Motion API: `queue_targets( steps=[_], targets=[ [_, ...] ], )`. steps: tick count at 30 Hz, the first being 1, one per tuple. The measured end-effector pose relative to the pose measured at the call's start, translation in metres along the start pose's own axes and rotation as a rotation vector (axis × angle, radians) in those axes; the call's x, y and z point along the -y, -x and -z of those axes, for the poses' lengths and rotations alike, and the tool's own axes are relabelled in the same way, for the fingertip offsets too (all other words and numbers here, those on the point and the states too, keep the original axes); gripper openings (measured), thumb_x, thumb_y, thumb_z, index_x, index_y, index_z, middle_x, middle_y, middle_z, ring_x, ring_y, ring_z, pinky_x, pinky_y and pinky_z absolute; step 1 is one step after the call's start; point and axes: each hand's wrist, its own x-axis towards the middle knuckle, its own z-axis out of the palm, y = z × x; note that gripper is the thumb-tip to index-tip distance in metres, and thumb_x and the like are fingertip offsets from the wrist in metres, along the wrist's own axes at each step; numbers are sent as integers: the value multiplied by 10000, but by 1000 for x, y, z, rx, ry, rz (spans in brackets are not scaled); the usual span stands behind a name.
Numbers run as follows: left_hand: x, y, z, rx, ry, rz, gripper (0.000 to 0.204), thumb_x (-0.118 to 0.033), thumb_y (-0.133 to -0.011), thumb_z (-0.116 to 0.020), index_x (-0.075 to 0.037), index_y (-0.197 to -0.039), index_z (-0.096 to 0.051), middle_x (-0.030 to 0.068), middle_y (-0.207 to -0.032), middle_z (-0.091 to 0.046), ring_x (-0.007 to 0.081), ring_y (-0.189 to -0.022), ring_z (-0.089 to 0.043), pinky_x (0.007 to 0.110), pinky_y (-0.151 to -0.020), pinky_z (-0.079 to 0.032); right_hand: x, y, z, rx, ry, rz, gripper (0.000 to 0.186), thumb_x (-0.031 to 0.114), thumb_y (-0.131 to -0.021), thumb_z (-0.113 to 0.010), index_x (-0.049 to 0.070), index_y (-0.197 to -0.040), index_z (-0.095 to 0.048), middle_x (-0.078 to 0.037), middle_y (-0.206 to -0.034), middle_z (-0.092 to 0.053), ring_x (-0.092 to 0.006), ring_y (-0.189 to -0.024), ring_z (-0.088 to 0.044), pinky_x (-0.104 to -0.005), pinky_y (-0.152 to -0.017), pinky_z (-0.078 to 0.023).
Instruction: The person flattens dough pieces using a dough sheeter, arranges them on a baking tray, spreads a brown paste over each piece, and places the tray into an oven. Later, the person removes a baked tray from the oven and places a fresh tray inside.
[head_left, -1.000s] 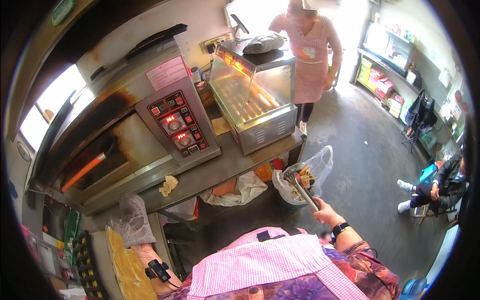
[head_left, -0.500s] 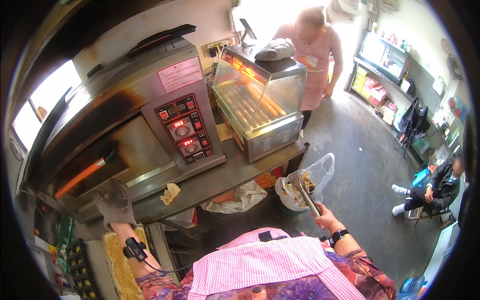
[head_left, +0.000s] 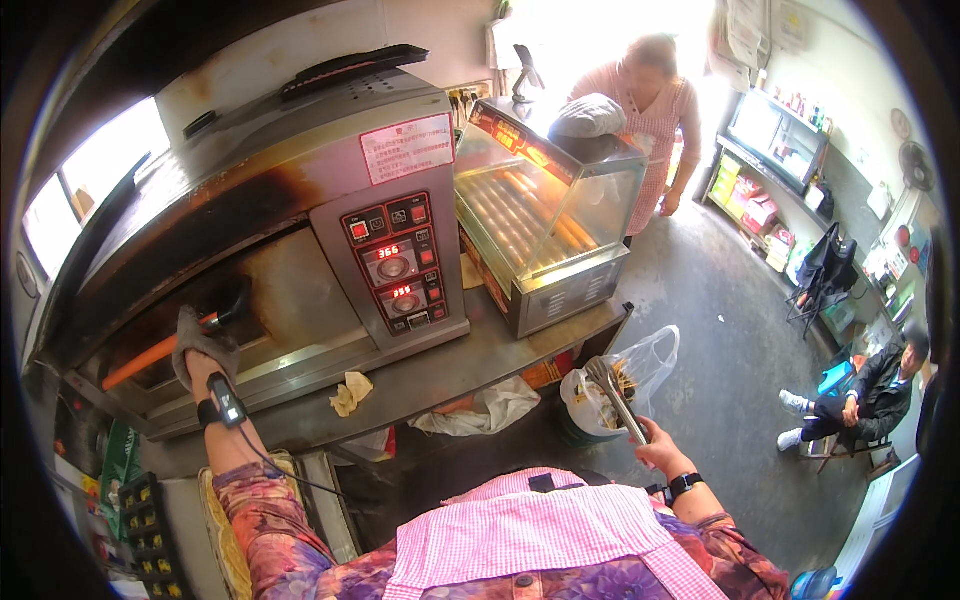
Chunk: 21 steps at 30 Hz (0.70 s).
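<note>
My left hand (head_left: 203, 348), in a thick grey oven glove, is wrapped over the orange handle (head_left: 138, 363) of the oven door. The stained steel oven (head_left: 345, 300) stands at the left with its door closed, and red digits glow on its control panel (head_left: 398, 262). Out to the right, my right hand (head_left: 660, 447) grips a pair of metal tongs (head_left: 622, 402). Their far end hangs over a bin (head_left: 583, 428) lined with a clear plastic bag, which holds what look like thin sticks. Nothing shows between the tongs' tips.
A glass warming case (head_left: 545, 220) with rows of sausages stands right of the oven. Crumpled paper (head_left: 351, 394) lies on the counter edge (head_left: 440, 370). Below my left arm is a tray (head_left: 232, 530) of yellowish food. One person stands behind the case; another sits far right.
My gloved left hand has moved up and forward from beside the counter edge onto the oven handle. My right hand still holds the tongs over the bin. The view has shifted slightly.
</note>
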Motion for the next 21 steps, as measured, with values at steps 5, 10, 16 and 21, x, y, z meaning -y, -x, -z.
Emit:
queue_targets(
  steps=[5, 10, 16, 21],
  targets=[
    [30, -34, -8, 8, -858, -183, 578, -219, -730, -697, -28, -1247, -523, 132, -1096, -625, 272, -1028, -588, 298, -866, -481, 4, 4, -4, -36, 43, -26, 844, -26, -667, -607, 90, -1456, -328, -91, -1048, -649, -138, -562, -563, -281, -428, -419],
    [55, -43, -10, -23, -790, -331, 347, -147, -870, -538, -27, -1196, -550, 97, -1074, -626, 196, -916, -577, 263, -788, -466, -7, 5, -7, -47, 24, -47, 832, -16, -669, -605, 94, -1451, -343, -93, -1034, -651, -141, -562, -569, -285, -424, -419],
    [59, -47, -17, -17, -296, -358, 263, -108, -939, -456, -26, -1163, -567, 74, -1051, -626, 147, -862, -567, 240, -750, -455, -16, -3, -7, -64, 62, -59, 843, -8, -667, -608, 104, -1457, -336, -85, -1023, -656, -143, -563, -572, -286, -429, -428],
    [50, -44, -18, -10, -120, -212, 259, -130, -936, -463, -30, -1150, -571, 73, -1031, -624, 148, -846, -564, 242, -737, -453, -15, -4, -7, -52, 47, -69, 853, 4, -660, -605, 110, -1461, -332, -70, -1022, -659, -139, -572, -569, -286, -437, -434]
  ],
)
